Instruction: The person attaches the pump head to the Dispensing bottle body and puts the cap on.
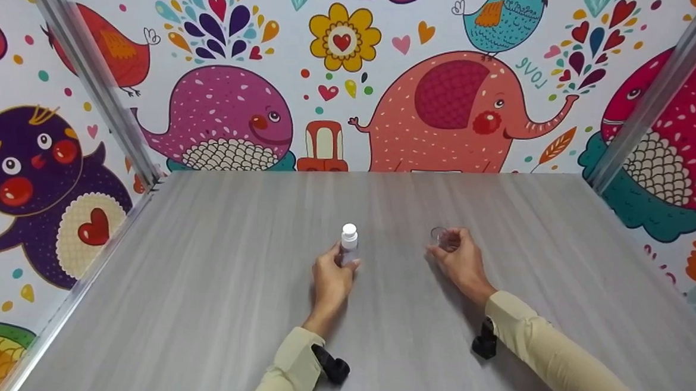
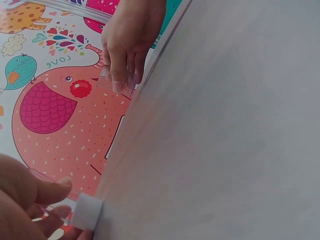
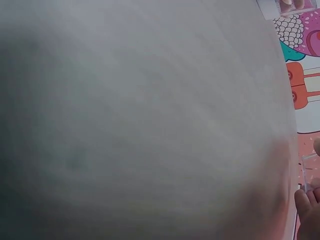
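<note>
My left hand (image 1: 333, 281) grips a small clear bottle (image 1: 350, 256) with a white top (image 1: 349, 234), held upright over the table in the head view. The left wrist view has that white top (image 2: 87, 212) beyond the curled left fingers and thumb. To the right, my right hand (image 1: 461, 262) holds a small clear, cup-like piece (image 1: 437, 235) between thumb and fingers. This clear piece (image 2: 108, 86) also shows under the right hand (image 2: 131, 45) in the left wrist view. Bottle and clear piece are apart. In the right wrist view, the right hand (image 3: 309, 212) is mostly cut off.
The grey wood-grain table (image 1: 212, 284) spreads under both hands. A wall (image 1: 327, 129) with printed cartoon animals stands along its back. Metal posts (image 1: 101, 81) rise at the back corners. A black wrist camera (image 1: 332, 366) hangs by the left sleeve.
</note>
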Action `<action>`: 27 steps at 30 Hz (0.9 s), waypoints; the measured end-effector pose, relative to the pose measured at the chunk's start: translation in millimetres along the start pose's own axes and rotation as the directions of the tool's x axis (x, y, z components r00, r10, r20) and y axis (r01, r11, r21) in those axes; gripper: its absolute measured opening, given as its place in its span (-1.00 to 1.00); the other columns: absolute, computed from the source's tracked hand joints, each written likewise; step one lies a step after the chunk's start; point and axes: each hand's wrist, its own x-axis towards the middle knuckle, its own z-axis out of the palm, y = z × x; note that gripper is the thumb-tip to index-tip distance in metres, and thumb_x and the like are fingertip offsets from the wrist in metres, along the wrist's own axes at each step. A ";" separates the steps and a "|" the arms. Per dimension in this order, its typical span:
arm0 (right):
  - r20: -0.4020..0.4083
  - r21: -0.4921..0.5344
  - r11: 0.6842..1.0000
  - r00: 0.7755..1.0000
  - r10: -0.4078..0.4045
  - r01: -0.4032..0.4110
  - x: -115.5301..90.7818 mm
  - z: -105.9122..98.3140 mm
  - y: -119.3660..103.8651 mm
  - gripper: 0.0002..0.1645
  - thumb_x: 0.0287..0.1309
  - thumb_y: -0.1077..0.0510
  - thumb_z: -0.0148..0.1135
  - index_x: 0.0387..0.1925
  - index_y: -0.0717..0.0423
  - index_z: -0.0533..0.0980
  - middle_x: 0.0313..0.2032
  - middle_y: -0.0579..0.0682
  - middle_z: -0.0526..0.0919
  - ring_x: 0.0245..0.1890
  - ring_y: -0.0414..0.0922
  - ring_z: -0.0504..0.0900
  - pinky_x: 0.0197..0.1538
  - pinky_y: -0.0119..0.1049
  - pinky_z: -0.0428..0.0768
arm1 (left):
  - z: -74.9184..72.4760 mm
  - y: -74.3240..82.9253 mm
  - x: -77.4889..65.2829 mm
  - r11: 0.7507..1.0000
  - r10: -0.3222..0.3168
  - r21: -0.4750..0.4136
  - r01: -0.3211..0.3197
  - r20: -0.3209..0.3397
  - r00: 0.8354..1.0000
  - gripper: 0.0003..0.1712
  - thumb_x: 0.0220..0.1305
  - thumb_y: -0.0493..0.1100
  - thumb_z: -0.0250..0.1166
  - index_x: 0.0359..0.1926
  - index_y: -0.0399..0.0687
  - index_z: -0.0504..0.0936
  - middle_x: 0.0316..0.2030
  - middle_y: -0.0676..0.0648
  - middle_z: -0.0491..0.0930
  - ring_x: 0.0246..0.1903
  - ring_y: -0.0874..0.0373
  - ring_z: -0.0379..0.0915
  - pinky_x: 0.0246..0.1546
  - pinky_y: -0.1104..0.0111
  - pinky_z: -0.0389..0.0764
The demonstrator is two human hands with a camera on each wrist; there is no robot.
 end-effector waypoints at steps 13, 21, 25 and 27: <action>-0.006 0.060 0.995 0.997 -0.077 0.077 -3.0 -1.2 -7.4 -0.48 0.10 0.27 0.45 0.09 0.27 0.46 0.06 0.24 0.63 0.13 0.13 0.61 0.17 -0.02 0.58 | -2.6 -0.1 -0.7 1.000 -0.013 0.021 0.013 0.008 1.000 -0.45 0.12 -0.37 0.42 0.19 -0.34 0.60 -0.09 -0.30 0.74 -0.15 -0.03 0.68 -0.03 0.08 0.63; -0.023 0.061 0.988 0.990 -0.140 0.141 -6.5 1.5 -15.9 -0.50 0.09 0.27 0.46 0.07 0.23 0.50 0.02 0.20 0.61 0.09 0.08 0.62 0.14 0.00 0.57 | -2.3 -0.3 -1.5 1.000 -0.014 0.004 0.014 0.006 1.000 -0.42 0.12 -0.38 0.42 0.21 -0.33 0.58 -0.02 -0.33 0.71 -0.02 -0.10 0.68 0.08 0.06 0.61; -0.040 0.071 0.984 0.986 -0.159 0.162 -8.3 2.4 -16.4 -0.48 0.09 0.27 0.46 0.08 0.24 0.50 0.03 0.20 0.61 0.09 0.11 0.61 0.16 0.03 0.56 | -1.5 -1.1 -1.4 1.000 -0.009 0.004 0.009 0.006 1.000 -0.42 0.11 -0.39 0.42 0.21 -0.34 0.58 -0.03 -0.34 0.71 -0.04 -0.10 0.68 0.08 0.05 0.60; -0.047 0.076 0.982 0.985 -0.168 0.172 -9.2 2.8 -16.9 -0.47 0.08 0.27 0.46 0.09 0.24 0.49 0.03 0.21 0.61 0.08 0.13 0.62 0.16 0.04 0.57 | -1.4 -1.3 -1.2 1.000 -0.010 0.006 0.010 0.006 1.000 -0.41 0.11 -0.38 0.42 0.22 -0.34 0.57 -0.02 -0.33 0.71 -0.03 -0.09 0.68 0.08 0.06 0.60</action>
